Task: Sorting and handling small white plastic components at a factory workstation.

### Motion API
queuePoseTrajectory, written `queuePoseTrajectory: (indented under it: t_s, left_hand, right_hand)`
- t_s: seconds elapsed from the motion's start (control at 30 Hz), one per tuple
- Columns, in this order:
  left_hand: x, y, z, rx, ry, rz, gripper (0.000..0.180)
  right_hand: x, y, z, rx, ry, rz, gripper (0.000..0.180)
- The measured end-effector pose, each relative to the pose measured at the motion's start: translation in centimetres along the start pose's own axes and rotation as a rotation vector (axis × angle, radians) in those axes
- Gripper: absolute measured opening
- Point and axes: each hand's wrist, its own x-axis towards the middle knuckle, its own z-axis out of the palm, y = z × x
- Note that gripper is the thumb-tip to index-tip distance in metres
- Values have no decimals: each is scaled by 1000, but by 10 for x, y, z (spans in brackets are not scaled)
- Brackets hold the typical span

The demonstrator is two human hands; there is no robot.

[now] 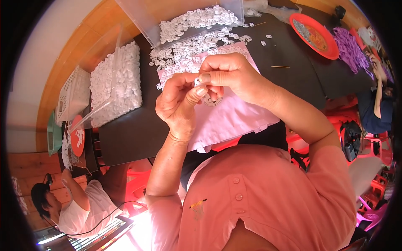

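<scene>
Over a pink cloth [234, 119] on the dark table, my two hands meet fingertip to fingertip. My left hand [178, 100] is closed, its thumb and index finger pinching a small white plastic piece [197, 83]. From the other side, the thumb and forefinger of my right hand [234, 79] press on the same piece. Fingers cover most of it, so its exact shape is hidden. Just beyond the hands, loose white plastic pieces [178, 58] with small holes lie heaped across the cloth's far edge.
A clear bin [144, 31] of white pieces lies tipped at the back; another clear bin [109, 104] on the left is full. Back right are a red plate [333, 50] with small metal parts, purple strips [351, 48] and a thin stick [280, 66]. People work on both sides.
</scene>
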Motion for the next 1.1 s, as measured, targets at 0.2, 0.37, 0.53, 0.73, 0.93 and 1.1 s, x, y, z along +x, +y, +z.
queuePoseTrajectory:
  t_s: [0.2, 0.37, 0.53, 0.73, 0.93, 1.1]
  left_hand:
    - [4, 6, 4, -131, -53, 40, 17]
    - [6, 4, 6, -214, -34, 50, 21]
    - [8, 4, 2, -59, 68, 8, 13]
    - [47, 68, -41, 158, 335, 227, 6]
    - [91, 109, -124, 1434, 257, 531, 14]
    - [21, 51, -47, 1083, -242, 209, 11]
  right_hand:
    - [-3, 1, 3, 36, -32, 7, 20]
    - [1, 1, 2, 39, -40, -29, 20]
    - [5, -3, -3, -35, 2, -54, 19]
    - [-2, -21, -29, -77, 315, -102, 23]
    - [-4, -51, -23, 145, 375, -87, 20]
    - [-6, -45, -23, 29, 339, -121, 18]
